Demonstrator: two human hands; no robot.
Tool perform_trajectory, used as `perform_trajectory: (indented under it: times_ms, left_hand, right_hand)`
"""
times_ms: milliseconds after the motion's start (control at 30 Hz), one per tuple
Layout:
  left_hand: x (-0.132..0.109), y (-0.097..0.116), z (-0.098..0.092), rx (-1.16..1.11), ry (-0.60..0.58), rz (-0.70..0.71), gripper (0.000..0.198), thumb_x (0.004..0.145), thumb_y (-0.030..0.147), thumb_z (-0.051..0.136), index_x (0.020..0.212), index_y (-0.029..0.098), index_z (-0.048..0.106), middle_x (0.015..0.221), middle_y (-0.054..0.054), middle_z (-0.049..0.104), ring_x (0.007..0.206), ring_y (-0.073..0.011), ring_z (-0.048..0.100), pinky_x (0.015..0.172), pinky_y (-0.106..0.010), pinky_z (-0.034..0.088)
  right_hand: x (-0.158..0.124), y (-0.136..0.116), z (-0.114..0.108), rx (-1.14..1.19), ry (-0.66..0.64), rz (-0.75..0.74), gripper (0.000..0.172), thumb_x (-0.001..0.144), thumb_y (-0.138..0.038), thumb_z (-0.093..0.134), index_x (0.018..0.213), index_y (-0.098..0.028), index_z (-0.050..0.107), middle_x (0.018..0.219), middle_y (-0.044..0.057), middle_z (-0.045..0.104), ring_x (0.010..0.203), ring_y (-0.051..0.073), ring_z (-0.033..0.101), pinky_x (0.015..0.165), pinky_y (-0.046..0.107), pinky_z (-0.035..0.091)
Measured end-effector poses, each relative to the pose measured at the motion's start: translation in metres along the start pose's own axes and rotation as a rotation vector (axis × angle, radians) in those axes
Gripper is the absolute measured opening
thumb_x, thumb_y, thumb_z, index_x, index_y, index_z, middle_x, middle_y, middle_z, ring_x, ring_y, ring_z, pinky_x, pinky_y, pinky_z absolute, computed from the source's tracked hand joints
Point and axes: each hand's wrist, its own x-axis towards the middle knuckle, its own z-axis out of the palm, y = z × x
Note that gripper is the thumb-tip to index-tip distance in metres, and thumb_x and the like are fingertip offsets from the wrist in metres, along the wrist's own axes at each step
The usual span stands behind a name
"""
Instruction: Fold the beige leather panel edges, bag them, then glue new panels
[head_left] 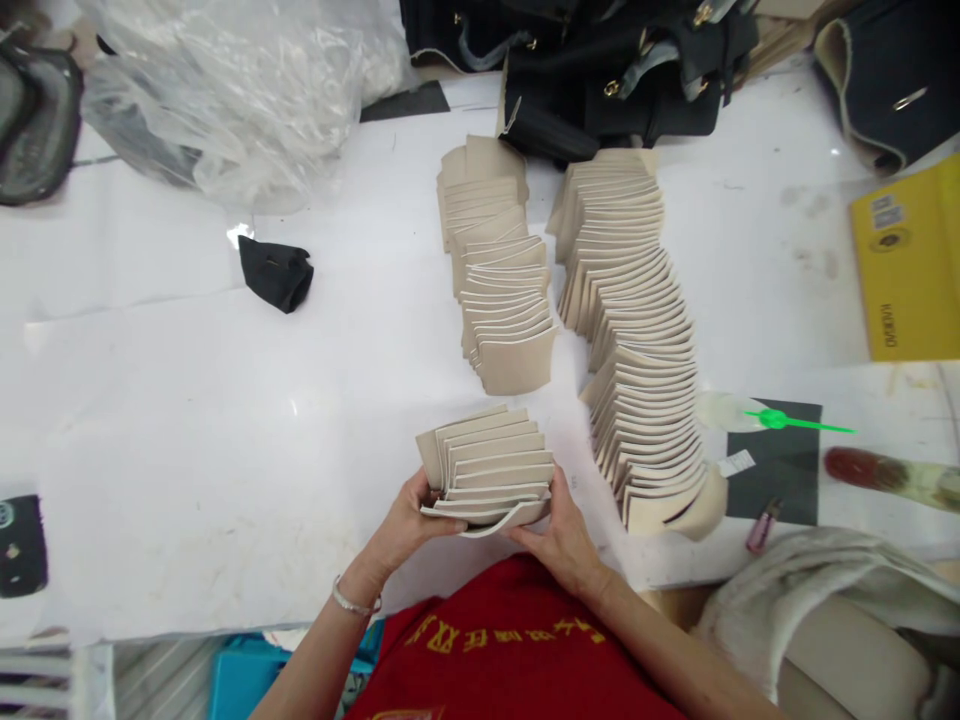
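Between my two hands is a fanned bundle of beige leather pieces, close to the table's front edge. My left hand grips its left side, thumb over the front piece. At the right side, my right hand closes on the same bundle, its thumb near the front piece's curled lower edge. Just beyond lies a shorter overlapping row of beige pieces. A longer, curving row of similar pieces runs along the right, near my right hand.
Black bags and clear plastic wrapping lie at the back. A small black piece sits left. Rightward are a yellow box, a bottle with a green tip, pink-handled snips and a brush-like tool.
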Motion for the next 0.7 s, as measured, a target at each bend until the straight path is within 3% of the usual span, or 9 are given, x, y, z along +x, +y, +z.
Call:
perform_trajectory:
  times_ms: [367,700]
  left_hand:
    - [-0.030,0.027,0.027,0.049,-0.074,0.097,0.052,0.058,0.025,0.086,0.106,0.018,0.067,0.100,-0.004,0.072,0.093,-0.0239,0.063,0.084,-0.033,0.049]
    - [-0.052,0.052,0.065,0.238,-0.179,0.199,0.040,0.064,0.026,0.083,0.101,0.019,0.071,0.096,-0.003,0.071,0.087,-0.0203,0.061,0.079,-0.027,0.048]
  right_hand:
    - [-0.031,-0.025,-0.023,0.066,0.106,-0.129,0.078,0.073,-0.034,0.075,0.135,-0.022,0.028,0.129,0.011,0.052,0.117,0.027,0.053,0.100,0.037,0.045]
    - [-0.066,-0.005,-0.029,0.065,0.346,-0.195,0.079,0.069,-0.028,0.073,0.134,-0.018,0.030,0.121,0.012,0.058,0.113,0.029,0.058,0.095,0.039,0.050]
